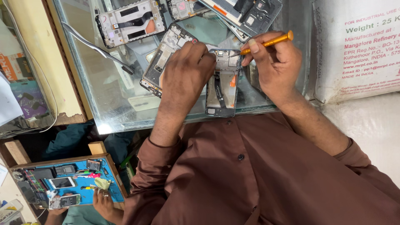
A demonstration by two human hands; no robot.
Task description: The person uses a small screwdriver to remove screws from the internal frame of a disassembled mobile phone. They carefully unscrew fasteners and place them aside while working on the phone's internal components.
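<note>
Brown shirt sleeves (258, 166) filled the lower part of the view, closest to the lens, and both forearms reached up from them onto a glass counter (112, 104).

Lower left, well below the counter, a blue tray (89, 196) with a wooden rim held several small phones, among them a white one (62, 182), a dark keypad phone (65, 169), a yellow cloth (102, 183) and small tools. Another person's hand (104, 204) rested on the tray's near edge beside the cloth.

On the counter, an opened phone frame (223, 83) lay flat with its inner side up, its near end close to the counter's edge. The left hand (187, 71) lay palm down over the frame's left upper corner, fingers curled and pressed on it, holding it steady. The right hand (275, 62) was pinched shut around an orange-handled screwdriver (266, 43), the handle slanting up to the right and the metal tip resting at the frame's top right corner. The two hands were close, with the frame's top edge between them.

Just left of the frame, partly under the left hand, lay a second opened phone (164, 58), tilted. Further back were more bare phone bodies, one pale (131, 21) and one dark (250, 14). Metal tweezers (96, 46) lay slantwise on the glass to the left. A white printed sack (358, 46) stood at the right, against the counter.
</note>
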